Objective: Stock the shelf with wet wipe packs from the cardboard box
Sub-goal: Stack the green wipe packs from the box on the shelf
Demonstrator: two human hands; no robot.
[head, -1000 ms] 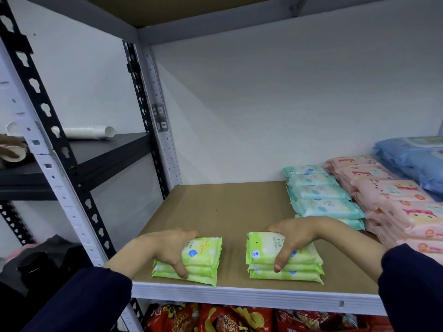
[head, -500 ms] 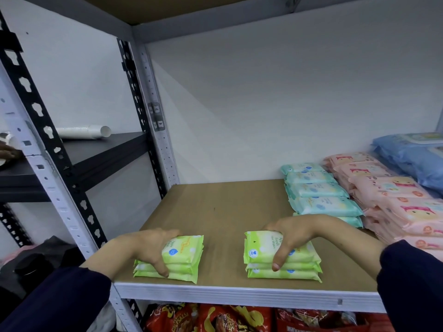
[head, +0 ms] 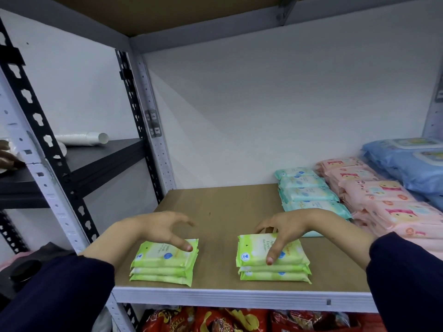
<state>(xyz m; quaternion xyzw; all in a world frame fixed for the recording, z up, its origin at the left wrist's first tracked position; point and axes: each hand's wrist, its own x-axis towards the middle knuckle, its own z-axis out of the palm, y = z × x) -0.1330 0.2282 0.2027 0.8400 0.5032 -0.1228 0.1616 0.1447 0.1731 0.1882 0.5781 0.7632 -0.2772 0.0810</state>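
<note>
Currently, two stacks of three lime-green soft plastic wet wipe packs lie near the front lip of the brown board shelf (head: 227, 207): left stack (head: 163, 264) at 7 o'clock, right stack (head: 287, 264) at 5 o'clock, well apart.

Left hand (head: 153, 232): grip apart, fingers arched above the packs, only the thumb tip touching the top one.

Right hand (head: 282, 232): grip clamped across the right stack, thumb at the near edge, fingers curled over the far edge.

Risk: the slick packs may slide off one another, or over the lip, if a thumb drags the top one forward.

Hidden: cardboard box out of view; right fingertips behind the stack; pink printed packs (head: 383, 207) and blue packs (head: 407, 166) cut off at 3 o'clock; pack print illegible.
</note>
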